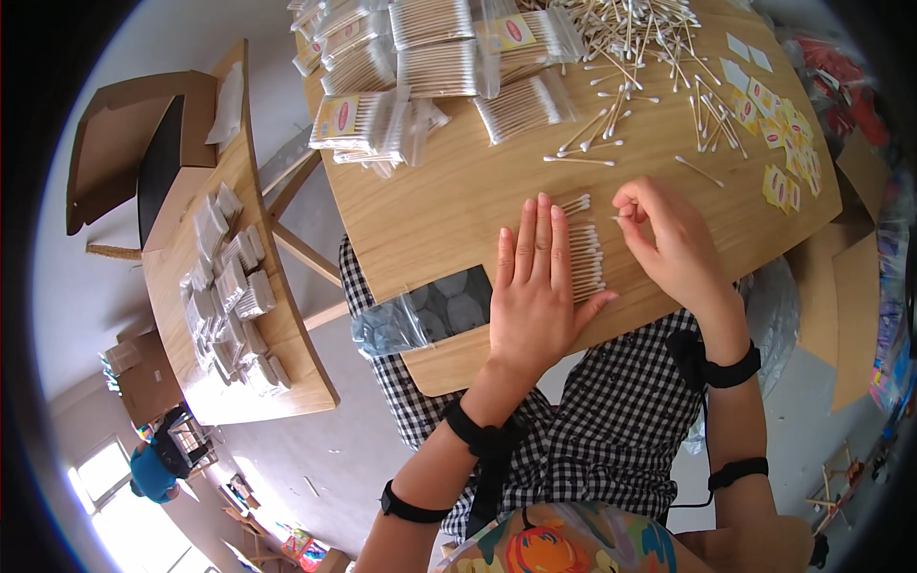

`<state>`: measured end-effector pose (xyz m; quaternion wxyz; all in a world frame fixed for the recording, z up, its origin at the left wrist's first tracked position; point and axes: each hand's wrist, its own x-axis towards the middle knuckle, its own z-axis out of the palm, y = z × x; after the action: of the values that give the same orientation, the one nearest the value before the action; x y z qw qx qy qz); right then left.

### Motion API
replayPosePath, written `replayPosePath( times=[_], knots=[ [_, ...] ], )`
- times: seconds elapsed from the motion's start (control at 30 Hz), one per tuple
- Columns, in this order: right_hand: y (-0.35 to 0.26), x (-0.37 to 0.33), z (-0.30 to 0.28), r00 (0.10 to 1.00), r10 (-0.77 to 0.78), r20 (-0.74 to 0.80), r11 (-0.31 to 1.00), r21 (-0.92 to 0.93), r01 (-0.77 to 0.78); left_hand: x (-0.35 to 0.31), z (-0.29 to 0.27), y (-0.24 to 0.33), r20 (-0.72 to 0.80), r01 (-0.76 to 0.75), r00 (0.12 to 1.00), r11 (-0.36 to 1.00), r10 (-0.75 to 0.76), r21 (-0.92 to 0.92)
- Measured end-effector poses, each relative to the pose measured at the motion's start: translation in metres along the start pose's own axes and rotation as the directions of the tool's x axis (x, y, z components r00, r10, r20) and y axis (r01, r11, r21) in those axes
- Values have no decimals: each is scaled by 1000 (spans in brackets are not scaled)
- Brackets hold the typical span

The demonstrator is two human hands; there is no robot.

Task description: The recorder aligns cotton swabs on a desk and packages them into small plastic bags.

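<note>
A row of cotton swabs point(586, 260) lies side by side on the wooden table, their white tips lined up at the right. Flat over the left part of this row rests my left hand point(535, 286), fingers stretched and thumb out to the right, hiding the swabs' other ends. Just right of the row, my right hand point(669, 239) is raised with thumb and forefinger pinched together. Something small and pale shows at those fingertips, too small to name. Beyond the hands are loose cotton swabs point(592, 143) and a single swab point(700, 171).
Bagged cotton swabs point(435, 67) are stacked at the far left, beside a loose swab heap point(630, 29). Yellow and white cards point(788, 134) lie at the right. A clear bag point(392, 323) sits by the near-left edge. A second table point(306, 382) holds more packs point(229, 286).
</note>
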<state>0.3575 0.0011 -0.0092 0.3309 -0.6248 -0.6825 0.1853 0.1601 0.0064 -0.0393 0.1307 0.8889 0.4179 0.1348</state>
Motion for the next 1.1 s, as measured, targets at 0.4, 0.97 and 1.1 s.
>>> replayPosePath(
  times=[0.4, 0.97, 1.1],
  knots=[
    [-13, 29, 7, 957, -151, 250, 956, -209, 205, 1, 0, 2, 18, -1, 1000, 1000, 1, 12],
    [70, -128, -102, 884, 429, -185, 885, -111, -452, -1, 1, 1, 0, 6, 1000, 1000, -6, -5],
    [48, -89, -76, 879, 461, -122, 885, -12, -466, -3, 0, 0, -10, 17, 1000, 1000, -17, -11]
  ],
)
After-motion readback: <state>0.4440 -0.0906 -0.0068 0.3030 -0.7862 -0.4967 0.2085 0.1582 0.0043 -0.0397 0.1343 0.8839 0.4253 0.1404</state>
